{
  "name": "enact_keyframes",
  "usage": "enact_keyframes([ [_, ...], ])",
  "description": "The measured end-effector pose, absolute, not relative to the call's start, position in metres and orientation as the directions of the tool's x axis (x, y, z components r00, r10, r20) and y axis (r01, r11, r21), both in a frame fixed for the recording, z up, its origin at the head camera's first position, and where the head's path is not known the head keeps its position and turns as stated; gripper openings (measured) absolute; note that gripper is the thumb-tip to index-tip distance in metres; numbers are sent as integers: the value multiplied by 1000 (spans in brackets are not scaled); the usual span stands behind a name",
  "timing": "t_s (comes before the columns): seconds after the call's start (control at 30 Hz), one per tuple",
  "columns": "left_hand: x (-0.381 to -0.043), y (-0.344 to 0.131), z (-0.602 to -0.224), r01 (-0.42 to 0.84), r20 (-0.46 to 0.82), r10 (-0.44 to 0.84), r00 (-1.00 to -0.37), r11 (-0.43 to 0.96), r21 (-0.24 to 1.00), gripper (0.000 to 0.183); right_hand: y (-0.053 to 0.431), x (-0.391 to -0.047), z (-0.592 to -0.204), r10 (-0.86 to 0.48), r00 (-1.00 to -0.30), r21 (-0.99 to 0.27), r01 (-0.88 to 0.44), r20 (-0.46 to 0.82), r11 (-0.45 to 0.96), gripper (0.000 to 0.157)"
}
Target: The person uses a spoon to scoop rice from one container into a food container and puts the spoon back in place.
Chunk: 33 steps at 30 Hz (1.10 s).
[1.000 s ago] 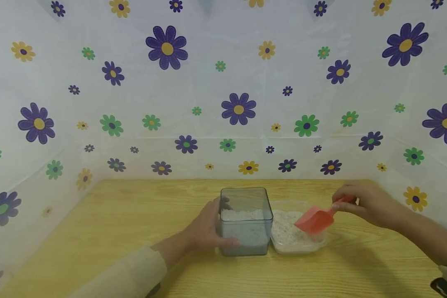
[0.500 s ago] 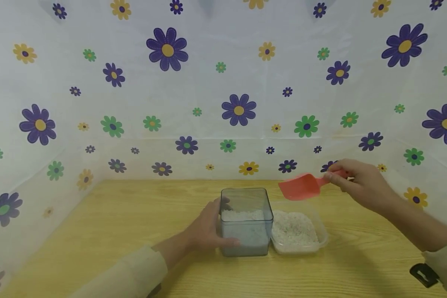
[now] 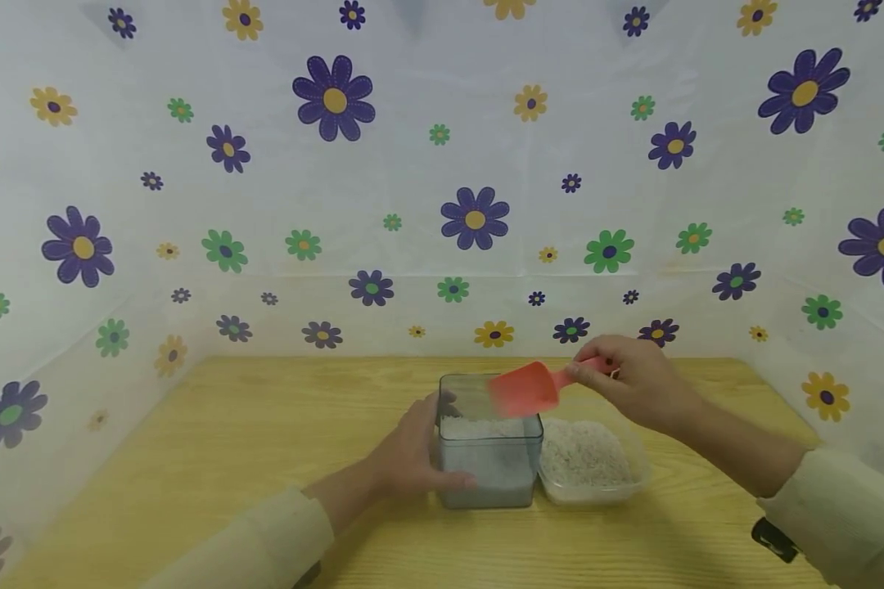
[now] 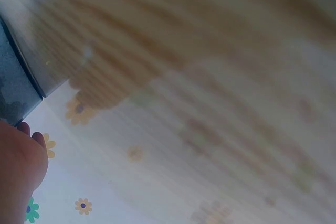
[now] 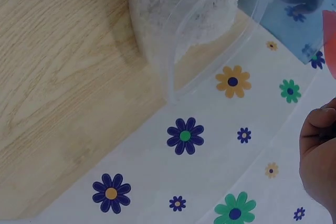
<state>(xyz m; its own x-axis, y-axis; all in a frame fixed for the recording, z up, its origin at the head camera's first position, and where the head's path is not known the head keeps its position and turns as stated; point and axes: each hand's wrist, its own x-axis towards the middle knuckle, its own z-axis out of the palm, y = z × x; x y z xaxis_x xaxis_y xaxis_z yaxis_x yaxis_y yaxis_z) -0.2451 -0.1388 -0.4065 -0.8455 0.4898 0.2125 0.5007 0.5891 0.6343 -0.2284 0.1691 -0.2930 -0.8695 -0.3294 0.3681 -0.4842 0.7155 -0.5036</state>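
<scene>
A square, see-through blue-grey container (image 3: 489, 478) stands on the table, partly filled with white grains that look like rice. My left hand (image 3: 408, 446) grips its left side, thumb across the front and fingers round the back. Between thumb and fingers, my right hand (image 3: 637, 384) holds the handle of a red scoop (image 3: 528, 390). The scoop's blade overlaps the container's open top in the head view; what it carries is hidden. Right beside the container sits a low clear plastic tub (image 3: 593, 494) with a heap of the same white grains (image 3: 584, 454).
The wooden table (image 3: 287, 425) ends at a flower-printed white sheet (image 3: 405, 180) that rises behind and on both sides. In the right wrist view, the tub's clear rim (image 5: 170, 77) reaches near the table's edge.
My right hand has lifted the scoop out of the clear tub and carried it left over the blue-grey container. My left hand has stayed on the container.
</scene>
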Motion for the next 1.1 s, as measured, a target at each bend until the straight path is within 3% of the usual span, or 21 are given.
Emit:
enact_keyframes([
  [0.4,-247,-136,-404,522,225,511,-830,568,636,96,134,-230,-307,-425,-823,-471,-566,378,677,16],
  [0.6,-247,-135,-403,557,250,535,-807,550,623,91,117,-229,-307,-431,-835,-431,-548,343,717,17],
  [0.73,-246,-136,-403,534,229,524,-820,559,635,93,106,-230,-305,-482,-820,-245,-558,308,793,17],
  [0.97,-245,-137,-404,492,195,497,-846,587,643,95,85,-238,-304,-639,-746,267,-588,187,764,8],
  [1.1,-245,-137,-405,502,210,495,-843,583,639,94,76,-242,-303,-670,-737,351,-605,92,714,15],
])
